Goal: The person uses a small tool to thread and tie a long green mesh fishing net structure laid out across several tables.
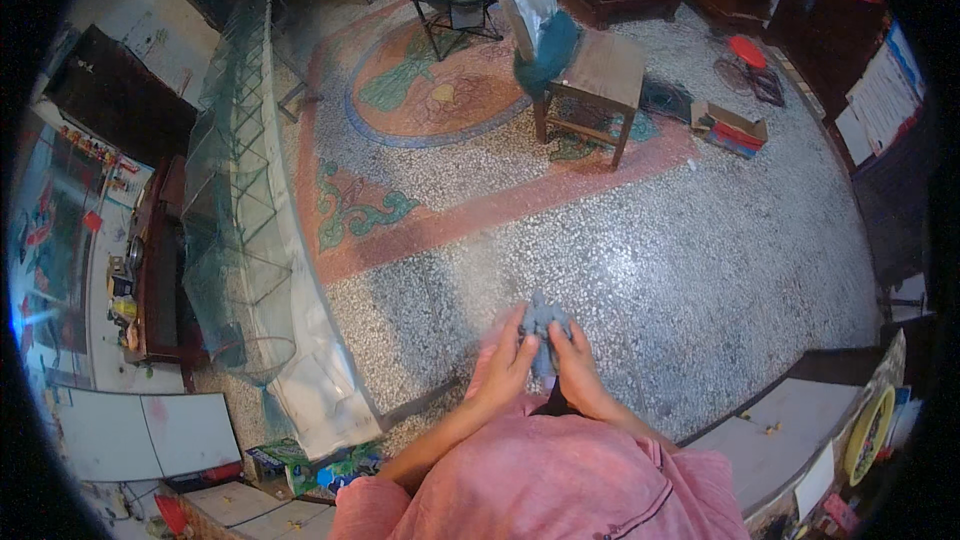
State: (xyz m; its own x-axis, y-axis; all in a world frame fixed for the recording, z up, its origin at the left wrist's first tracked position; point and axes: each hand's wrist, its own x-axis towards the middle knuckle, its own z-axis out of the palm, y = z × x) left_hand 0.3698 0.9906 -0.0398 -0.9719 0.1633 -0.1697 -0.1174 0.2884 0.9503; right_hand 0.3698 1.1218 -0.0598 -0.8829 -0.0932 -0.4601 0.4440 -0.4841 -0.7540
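Observation:
In front of my pink shirt, my left hand (515, 355) and my right hand (574, 358) are held close together. Between them is a small blue-grey knobbly object (543, 316) with a narrow point at its top; its exact kind cannot be made out. The fingers of both hands are closed on its sides, and the thumbs lie toward me. My palms cover part of its lower half. Below it, a pale greyish strip shows between the wrists. The object is held above the speckled floor (610, 270).
A long green net frame (235, 180) runs along the left over a white sheet (325, 380). Ahead stand a wooden chair (600, 70) with a teal cloth and a dark folding stool (450, 0). An open cardboard box (730, 128) lies right of the chair. Cabinets flank me.

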